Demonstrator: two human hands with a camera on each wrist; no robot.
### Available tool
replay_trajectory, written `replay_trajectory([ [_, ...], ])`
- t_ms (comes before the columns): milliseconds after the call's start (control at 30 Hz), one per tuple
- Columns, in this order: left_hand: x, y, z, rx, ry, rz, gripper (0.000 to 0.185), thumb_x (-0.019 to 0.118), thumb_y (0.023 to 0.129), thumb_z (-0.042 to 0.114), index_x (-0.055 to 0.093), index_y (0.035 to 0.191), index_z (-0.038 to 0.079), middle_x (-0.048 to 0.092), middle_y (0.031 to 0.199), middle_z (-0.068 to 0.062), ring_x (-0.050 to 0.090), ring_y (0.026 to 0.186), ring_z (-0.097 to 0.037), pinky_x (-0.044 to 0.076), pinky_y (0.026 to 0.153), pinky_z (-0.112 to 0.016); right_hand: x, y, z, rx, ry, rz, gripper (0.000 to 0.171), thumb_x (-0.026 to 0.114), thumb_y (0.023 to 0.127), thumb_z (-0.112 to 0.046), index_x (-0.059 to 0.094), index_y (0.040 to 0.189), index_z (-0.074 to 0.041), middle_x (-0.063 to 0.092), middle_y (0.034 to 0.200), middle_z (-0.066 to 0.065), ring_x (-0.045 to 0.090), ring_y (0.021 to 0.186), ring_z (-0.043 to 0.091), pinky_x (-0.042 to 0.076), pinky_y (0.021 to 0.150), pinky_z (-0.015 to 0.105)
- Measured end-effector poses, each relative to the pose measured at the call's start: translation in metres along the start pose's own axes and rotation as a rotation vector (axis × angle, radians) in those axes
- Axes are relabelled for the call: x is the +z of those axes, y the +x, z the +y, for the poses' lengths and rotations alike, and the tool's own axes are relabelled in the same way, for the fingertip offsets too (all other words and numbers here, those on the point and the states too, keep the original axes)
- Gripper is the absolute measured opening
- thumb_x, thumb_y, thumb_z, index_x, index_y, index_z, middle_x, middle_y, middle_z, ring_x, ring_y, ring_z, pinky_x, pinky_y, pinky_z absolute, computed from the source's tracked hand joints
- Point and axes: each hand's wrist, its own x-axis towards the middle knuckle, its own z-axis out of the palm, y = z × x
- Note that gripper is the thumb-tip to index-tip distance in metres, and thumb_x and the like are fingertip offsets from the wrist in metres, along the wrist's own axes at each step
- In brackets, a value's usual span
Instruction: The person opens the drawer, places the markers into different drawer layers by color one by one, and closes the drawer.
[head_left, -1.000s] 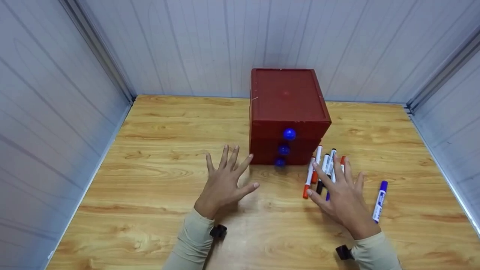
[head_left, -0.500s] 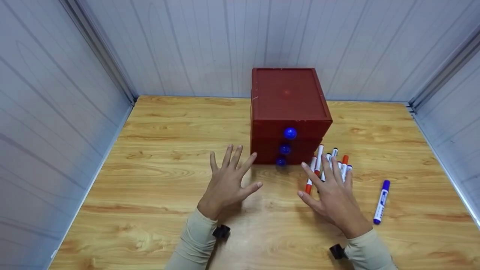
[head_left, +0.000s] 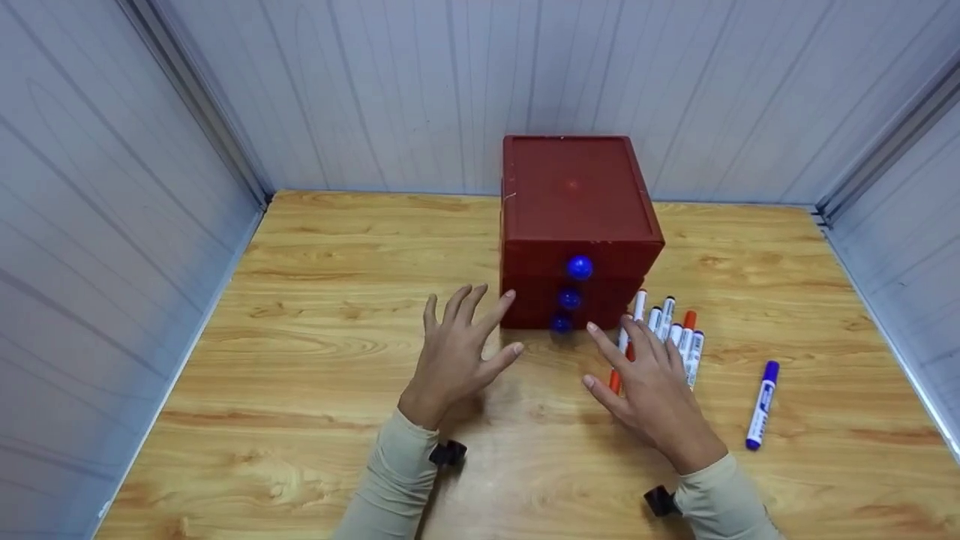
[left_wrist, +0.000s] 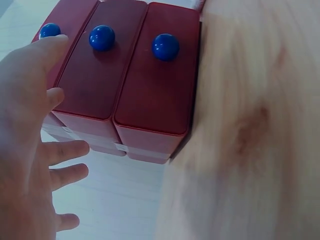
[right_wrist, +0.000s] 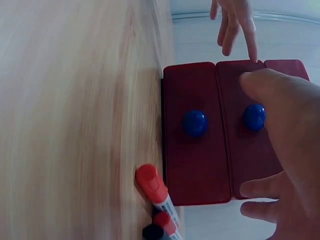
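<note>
Pale panelled walls (head_left: 375, 90) around a wooden table (head_left: 315, 360)

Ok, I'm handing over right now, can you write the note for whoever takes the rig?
Left hand: fingers spread, holding nothing, at the left front corner of the red three-drawer chest; whether a fingertip touches it is unclear.
Right hand: fingers straight, holding nothing, over the near ends of the cluster of markers beside the chest's right front corner.
One blue-capped marker lies apart, further right on the wooden table.
Done: nothing stowed that can be seen; all three drawers are closed, blue knobs untouched.
Left: likely open a drawer and gather the markers.
</note>
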Motion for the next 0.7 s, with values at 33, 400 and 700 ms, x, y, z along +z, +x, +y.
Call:
replay_trajectory([
  [33, -0.001, 0.001, 0.0, -0.003, -0.008, 0.008, 0.067, 0.055, 0.094, 0.062, 0.044, 0.153, 0.033, 0.05, 0.146, -0.013, 0.04, 0.137, -0.033, 0.018, 0.106, -0.073, 0.0, 0.001, -0.001, -0.006, 0.017, 0.006, 0.069, 0.061, 0.095, -0.052, 0.034, 0.157, -0.037, 0.038, 0.152, 0.024, 0.034, 0.139, 0.044, 0.024, 0.104, 0.073],
  [400, -0.001, 0.014, 0.003, 0.031, -0.133, 0.132, 0.054, 0.06, 0.097, 0.045, 0.054, 0.147, 0.025, 0.057, 0.137, -0.013, 0.051, 0.128, -0.029, 0.035, 0.104, -0.061, 0.004, 0.008, -0.007, 0.023, 0.161, 0.06, 0.065, 0.06, 0.098, -0.045, 0.038, 0.156, -0.027, 0.052, 0.138, 0.023, 0.049, 0.125, 0.04, 0.037, 0.101, 0.064],
  [700, -0.003, 0.029, 0.005, -0.005, -0.247, 0.269, 0.036, 0.068, 0.094, 0.026, 0.07, 0.129, 0.018, 0.063, 0.127, -0.01, 0.06, 0.113, -0.024, 0.053, 0.078, -0.041, 0.008, 0.014, -0.013, 0.014, 0.23, 0.085, 0.064, 0.06, 0.1, -0.039, 0.036, 0.157, -0.026, 0.058, 0.126, 0.016, 0.058, 0.101, 0.03, 0.049, 0.086, 0.049],
])
